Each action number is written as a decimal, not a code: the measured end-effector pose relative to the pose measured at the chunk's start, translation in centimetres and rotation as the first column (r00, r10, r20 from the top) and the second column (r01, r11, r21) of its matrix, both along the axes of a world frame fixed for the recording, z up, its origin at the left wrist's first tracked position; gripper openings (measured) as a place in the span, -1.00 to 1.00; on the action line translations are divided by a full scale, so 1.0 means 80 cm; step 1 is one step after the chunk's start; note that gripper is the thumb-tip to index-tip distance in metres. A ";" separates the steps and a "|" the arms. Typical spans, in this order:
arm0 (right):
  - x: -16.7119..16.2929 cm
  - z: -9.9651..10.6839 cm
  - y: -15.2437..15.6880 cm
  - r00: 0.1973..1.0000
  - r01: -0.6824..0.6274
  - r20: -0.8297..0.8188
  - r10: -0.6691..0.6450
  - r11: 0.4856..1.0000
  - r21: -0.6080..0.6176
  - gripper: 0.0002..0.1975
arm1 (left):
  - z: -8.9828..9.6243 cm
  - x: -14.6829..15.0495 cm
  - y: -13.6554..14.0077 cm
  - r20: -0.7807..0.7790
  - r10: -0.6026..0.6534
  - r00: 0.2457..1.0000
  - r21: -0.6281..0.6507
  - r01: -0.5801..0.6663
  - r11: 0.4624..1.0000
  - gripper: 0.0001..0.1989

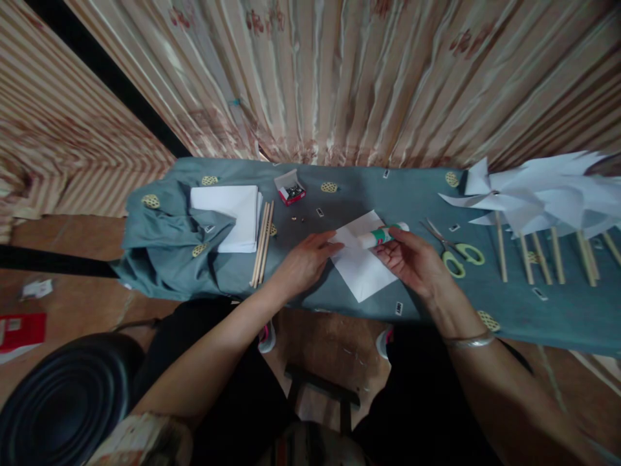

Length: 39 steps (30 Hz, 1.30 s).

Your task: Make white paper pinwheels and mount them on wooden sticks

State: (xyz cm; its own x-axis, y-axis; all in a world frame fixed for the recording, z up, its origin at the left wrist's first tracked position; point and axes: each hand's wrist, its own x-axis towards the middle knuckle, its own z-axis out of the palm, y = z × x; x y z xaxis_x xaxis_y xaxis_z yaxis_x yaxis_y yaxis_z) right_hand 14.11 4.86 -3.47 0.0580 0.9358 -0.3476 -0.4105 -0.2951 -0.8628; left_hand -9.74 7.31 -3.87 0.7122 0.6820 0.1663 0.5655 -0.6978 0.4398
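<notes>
A square white sheet of paper [361,275] lies turned cornerwise on the cloth in front of me. My left hand [306,262] has its thumb and fingers closed on the sheet's left corner. In my right hand [412,264] is a white and green glue stick [381,236], held tilted over the middle of the paper. Its left end is at the paper, though I cannot tell whether it touches. Just right of that hand lie scissors [455,251] with light green handles, blades spread.
A stack of white paper [242,223] and several wooden sticks [262,246] lie left. Behind stands an open red box [291,193] of small metal pieces. White paper pinwheels [538,194] on sticks fill the right side. The table [412,188] backs onto a curtain [310,84].
</notes>
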 end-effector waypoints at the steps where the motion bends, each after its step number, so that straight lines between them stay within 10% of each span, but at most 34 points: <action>1: 0.000 0.000 -0.001 1.000 0.018 -0.026 -0.018 1.000 -0.014 -0.83 | -0.001 0.004 0.001 0.011 0.008 1.000 0.000 -0.008 1.000 -0.58; 12: 0.007 0.000 -0.007 0.998 0.009 -0.063 -0.007 0.999 0.041 -0.79 | 0.007 0.027 0.009 0.159 0.187 0.969 -0.126 -0.168 0.978 -0.77; 22: 0.000 0.009 -0.008 0.977 0.060 -0.203 -0.064 0.998 -0.022 -0.75 | 0.004 0.037 0.014 0.542 0.488 0.685 -0.630 -0.053 0.775 -0.70; 39: -0.005 0.008 -0.009 0.992 0.038 -0.123 -0.041 0.999 -0.027 -0.71 | 0.017 0.033 0.009 0.557 0.372 0.742 -0.464 -0.093 0.881 -0.73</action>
State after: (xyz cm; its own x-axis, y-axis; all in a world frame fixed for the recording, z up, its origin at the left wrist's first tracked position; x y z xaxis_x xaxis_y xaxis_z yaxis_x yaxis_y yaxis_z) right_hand 13.72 4.16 -2.82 0.0501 0.9246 -0.3777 -0.5252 -0.2972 -0.7974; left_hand -7.10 8.04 -2.53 0.3546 0.9145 0.1947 0.1926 -0.2752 0.9419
